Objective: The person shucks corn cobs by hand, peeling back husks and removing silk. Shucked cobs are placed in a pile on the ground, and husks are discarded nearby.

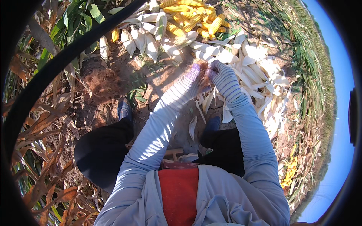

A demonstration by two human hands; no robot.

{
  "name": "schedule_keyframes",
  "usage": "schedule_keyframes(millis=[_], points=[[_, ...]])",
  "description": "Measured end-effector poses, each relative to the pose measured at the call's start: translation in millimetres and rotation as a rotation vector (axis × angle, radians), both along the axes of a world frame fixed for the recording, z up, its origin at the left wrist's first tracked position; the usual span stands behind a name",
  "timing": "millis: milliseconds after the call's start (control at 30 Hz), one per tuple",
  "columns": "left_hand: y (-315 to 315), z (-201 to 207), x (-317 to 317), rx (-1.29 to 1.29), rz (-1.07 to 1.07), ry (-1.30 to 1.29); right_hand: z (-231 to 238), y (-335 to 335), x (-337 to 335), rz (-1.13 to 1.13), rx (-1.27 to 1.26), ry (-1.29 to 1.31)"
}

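Striped gloves with purple fingertips cover both my hands, which meet out in front of me over the bare soil. Between them is a tuft of brown corn silk [203,68]. My left hand [193,75] is closed on the silk from one side. From the other, my right hand [219,73] has its fingers curled in against the same tuft. Whether an ear of corn lies under the fingers is hidden. Just beyond my hands lie pale unpeeled corn ears [151,45], and a heap of stripped white husks [260,75] spreads to the right.
Peeled yellow corn cobs [196,17] are piled at the far side. A mat of brown corn silk [103,84] lies on the ground to the left. Dry corn stalks [41,150] crowd the left edge. More yellow cobs [289,171] lie at the lower right. My shoes [124,109] rest on the soil.
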State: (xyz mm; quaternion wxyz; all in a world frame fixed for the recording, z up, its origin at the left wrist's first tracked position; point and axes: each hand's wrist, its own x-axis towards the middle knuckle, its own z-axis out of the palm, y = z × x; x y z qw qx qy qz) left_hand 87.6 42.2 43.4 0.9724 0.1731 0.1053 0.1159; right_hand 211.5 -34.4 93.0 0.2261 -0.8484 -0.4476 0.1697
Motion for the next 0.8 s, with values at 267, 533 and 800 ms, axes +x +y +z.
schedule_keyframes(millis=[267,533,800], points=[[20.3,-9.4,-22.5,0.379,0.006,0.022,7.1,-10.0,39.7,-0.179,0.199,0.218],[17.1,1.2,-22.4,0.561,-0.103,0.084,-2.4,-13.2,16.4,0.194,0.017,0.506],[42.1,0.8,-28.9,0.248,0.195,0.148,9.0,-18.3,33.9,-0.011,-0.077,0.365]])
